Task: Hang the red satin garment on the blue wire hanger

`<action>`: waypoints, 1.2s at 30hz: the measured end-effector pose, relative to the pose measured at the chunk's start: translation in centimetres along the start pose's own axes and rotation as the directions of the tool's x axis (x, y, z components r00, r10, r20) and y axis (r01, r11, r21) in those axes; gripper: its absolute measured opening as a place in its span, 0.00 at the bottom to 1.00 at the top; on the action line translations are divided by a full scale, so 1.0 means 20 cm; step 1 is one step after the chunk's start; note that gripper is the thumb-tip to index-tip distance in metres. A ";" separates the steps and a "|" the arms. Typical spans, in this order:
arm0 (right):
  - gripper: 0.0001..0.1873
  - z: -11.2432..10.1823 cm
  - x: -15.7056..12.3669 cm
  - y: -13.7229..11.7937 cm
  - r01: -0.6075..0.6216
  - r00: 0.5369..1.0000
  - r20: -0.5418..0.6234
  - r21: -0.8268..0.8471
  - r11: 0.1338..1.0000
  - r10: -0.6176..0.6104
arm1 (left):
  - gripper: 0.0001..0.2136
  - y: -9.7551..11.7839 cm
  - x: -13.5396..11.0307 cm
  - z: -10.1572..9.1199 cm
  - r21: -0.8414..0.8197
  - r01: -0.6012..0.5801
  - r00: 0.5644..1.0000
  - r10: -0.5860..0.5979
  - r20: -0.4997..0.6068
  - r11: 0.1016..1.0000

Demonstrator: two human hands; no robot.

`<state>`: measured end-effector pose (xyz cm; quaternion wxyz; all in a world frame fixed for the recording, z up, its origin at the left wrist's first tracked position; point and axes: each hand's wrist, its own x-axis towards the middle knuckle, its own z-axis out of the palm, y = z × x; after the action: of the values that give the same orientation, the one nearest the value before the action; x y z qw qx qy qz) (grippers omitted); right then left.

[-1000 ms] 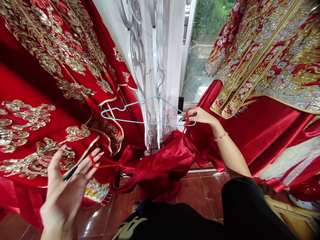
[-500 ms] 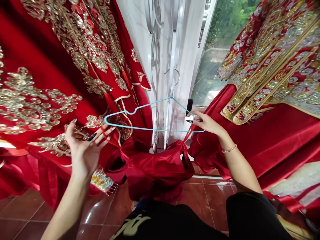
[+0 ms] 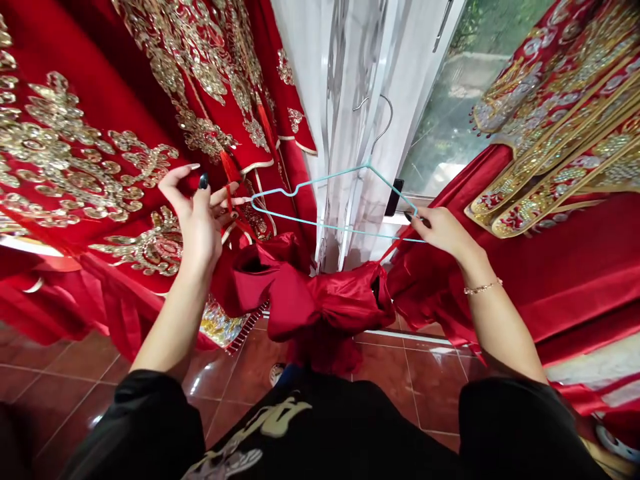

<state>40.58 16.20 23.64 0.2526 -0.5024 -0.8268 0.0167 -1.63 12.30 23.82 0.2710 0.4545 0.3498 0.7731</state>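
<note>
A light blue hanger with a metal hook stretches between my hands. My right hand pinches its right end, where a thin red strap slants down from the hanger. My left hand is by the hanger's left end, with thumb and forefinger spread apart. Another red strap is hooked over its other fingers, beside the hanger's tip. Below hangs a dark red dress with a large bow-like fold on its front. How the left fingertips meet the hanger is hard to make out.
Red gowns with gold beading hang on the left. A beaded red and gold garment hangs on the right, near a glass door. A white metal rack stands ahead over red floor tiles.
Both hands, the hanger and the dress have shifted up and right in view. My left hand has turned, its fingers reaching toward the hanger's end with the strap over them.
</note>
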 end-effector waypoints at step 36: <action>0.18 0.85 -0.61 0.21 -0.486 0.857 0.091 0.473 0.735 0.508 | 0.14 -0.26 -0.48 -0.21 0.670 -0.382 0.259 -0.622 0.739 0.636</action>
<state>41.19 11.93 2.82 0.3735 -0.6260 -0.6261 0.2768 -0.65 7.02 13.38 0.2726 0.8542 0.4357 0.0784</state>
